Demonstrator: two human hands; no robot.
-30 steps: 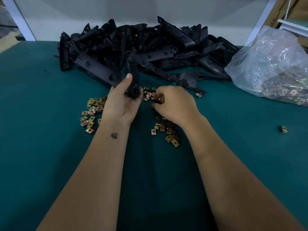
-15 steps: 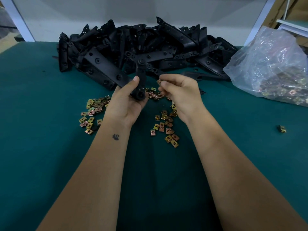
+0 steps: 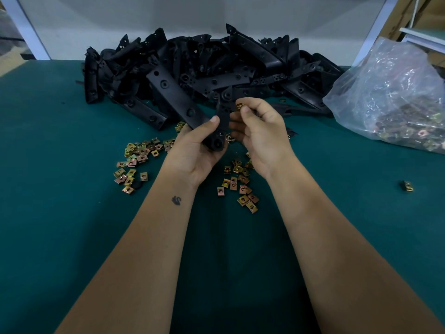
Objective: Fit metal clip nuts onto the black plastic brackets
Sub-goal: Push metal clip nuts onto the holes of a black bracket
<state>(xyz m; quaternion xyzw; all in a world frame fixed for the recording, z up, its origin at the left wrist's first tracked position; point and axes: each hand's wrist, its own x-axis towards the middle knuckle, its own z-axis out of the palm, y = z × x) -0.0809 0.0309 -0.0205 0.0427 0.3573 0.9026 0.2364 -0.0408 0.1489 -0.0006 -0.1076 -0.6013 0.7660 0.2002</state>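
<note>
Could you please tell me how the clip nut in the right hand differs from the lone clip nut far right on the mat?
The held clip nut is pinched off the mat beside the bracket; the lone clip nut lies untouched on the green mat, apart. Both look brassy.

Factory assembly bench: heaped black brackets [image 3: 204, 75], loose clip nuts [image 3: 137, 157], green mat [image 3: 48, 213].

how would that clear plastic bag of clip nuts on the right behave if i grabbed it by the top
The clear crinkled plastic bag looks thin and floppy, so its top would probably bunch. The metal clip nuts are heaped at its bottom, so it is likely bottom-heavy and would sag.
</note>
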